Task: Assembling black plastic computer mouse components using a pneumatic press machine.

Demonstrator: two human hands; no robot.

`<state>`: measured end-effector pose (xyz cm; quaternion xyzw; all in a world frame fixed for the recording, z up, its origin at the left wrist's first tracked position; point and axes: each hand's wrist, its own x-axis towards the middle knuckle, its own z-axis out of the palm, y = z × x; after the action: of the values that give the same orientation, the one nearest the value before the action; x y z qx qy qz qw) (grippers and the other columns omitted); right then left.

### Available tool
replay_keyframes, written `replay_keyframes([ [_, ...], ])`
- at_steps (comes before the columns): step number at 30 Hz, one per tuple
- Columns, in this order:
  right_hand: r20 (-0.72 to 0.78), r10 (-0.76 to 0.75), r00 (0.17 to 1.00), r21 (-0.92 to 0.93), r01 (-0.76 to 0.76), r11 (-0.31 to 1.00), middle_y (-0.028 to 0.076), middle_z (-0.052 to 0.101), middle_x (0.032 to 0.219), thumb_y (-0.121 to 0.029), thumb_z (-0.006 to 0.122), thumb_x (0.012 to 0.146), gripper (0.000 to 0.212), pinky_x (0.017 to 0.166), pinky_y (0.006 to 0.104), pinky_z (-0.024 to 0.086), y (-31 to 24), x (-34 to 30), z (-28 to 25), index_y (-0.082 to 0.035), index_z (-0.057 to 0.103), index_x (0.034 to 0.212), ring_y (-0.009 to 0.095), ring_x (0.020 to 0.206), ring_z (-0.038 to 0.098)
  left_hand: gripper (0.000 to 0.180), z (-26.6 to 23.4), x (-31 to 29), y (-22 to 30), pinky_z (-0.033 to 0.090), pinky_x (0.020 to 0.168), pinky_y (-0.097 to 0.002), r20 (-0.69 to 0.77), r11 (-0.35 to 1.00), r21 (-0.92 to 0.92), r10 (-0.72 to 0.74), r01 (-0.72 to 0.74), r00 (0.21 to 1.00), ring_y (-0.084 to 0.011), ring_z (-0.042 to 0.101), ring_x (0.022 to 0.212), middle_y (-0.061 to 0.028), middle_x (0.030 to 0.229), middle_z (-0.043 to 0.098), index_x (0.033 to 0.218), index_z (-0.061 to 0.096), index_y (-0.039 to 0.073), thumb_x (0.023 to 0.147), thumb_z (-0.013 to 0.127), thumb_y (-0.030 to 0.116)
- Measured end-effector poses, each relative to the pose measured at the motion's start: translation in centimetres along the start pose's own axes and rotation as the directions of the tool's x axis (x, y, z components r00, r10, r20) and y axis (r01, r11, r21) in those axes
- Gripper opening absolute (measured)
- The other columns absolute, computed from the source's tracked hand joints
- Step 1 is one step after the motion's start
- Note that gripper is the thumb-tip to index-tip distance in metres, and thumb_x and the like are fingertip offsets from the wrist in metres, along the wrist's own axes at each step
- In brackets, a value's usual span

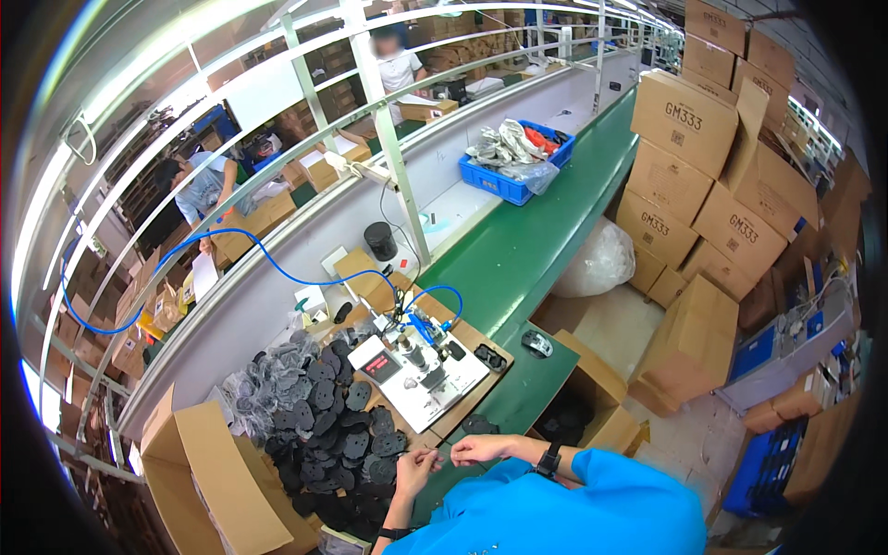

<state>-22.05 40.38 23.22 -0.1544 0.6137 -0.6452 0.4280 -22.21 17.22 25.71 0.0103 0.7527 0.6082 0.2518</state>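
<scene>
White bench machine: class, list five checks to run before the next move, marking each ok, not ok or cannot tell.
1. White bench machine untouched: ok; left hand and right hand are in front of it.
2. Display lit: ok, red.
3. Blue hose firmly connected: cannot tell; too small to judge.
4. Black parts neatly stacked: not ok; heaped loosely.
5. Left hand empty: cannot tell; too small to judge.

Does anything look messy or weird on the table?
Yes, a bit messy: the black parts lie in a jumbled heap left of the white machine, overlapping at all angles. Nothing there looks clearly broken.
</scene>
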Motion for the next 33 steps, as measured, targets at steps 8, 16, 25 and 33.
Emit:
replay_keyframes([
  [8,0.067,-0.031,0.997,-0.025,0.033,0.999,-0.002,0.054,0.075,-0.024,0.047,0.103,0.026,0.066,0.0251,0.043,-0.3,-0.7,-0.4,-0.005,0.060,0.090,0.008,0.070,0.049,0.028,0.6,-0.2,2.0,0.052,0.061,-0.0267,0.040,0.964,0.262,0.034,-0.043,0.999,-0.0112,0.066,0.068,-0.0090,0.082,0.073,0.101,0.070,-0.005,0.100,0.055,0.018],
  [16,0.056,-0.050,0.997,0.046,0.047,0.998,-0.004,0.052,0.076,-0.028,0.046,0.105,0.028,0.067,0.0240,0.041,-1.0,-1.4,-0.8,-0.006,0.059,0.092,0.006,0.072,0.047,0.030,1.8,1.5,0.0,0.048,0.060,-0.0284,0.059,1.000,0.004,-0.002,0.002,0.998,-0.0133,0.056,0.064,-0.0055,0.072,0.057,0.087,0.053,-0.001,0.103,0.041,0.020],
  [25,0.029,-0.053,0.998,0.044,0.052,0.998,-0.004,0.048,0.073,-0.027,0.046,0.105,0.029,0.066,0.0248,0.040,-1.7,-1.6,-0.9,-0.005,0.058,0.091,0.007,0.069,0.043,0.029,0.2,1.9,-0.9,0.042,0.057,-0.0268,0.290,0.972,-0.213,-0.036,0.101,0.956,-0.0119,0.049,0.061,-0.0028,0.071,0.052,0.088,0.050,0.003,0.104,0.037,0.023],
  [33,0.003,-0.018,1.000,-0.023,0.018,1.000,-0.002,0.051,0.075,-0.028,0.048,0.104,0.030,0.066,0.0253,0.041,-1.8,-1.7,-0.7,-0.004,0.061,0.092,0.008,0.071,0.047,0.038,0.4,2.2,-1.4,0.043,0.057,-0.0264,0.258,0.994,-0.096,-0.029,0.055,0.966,-0.0108,0.050,0.061,-0.0010,0.069,0.053,0.084,0.053,0.004,0.106,0.040,0.033],
])
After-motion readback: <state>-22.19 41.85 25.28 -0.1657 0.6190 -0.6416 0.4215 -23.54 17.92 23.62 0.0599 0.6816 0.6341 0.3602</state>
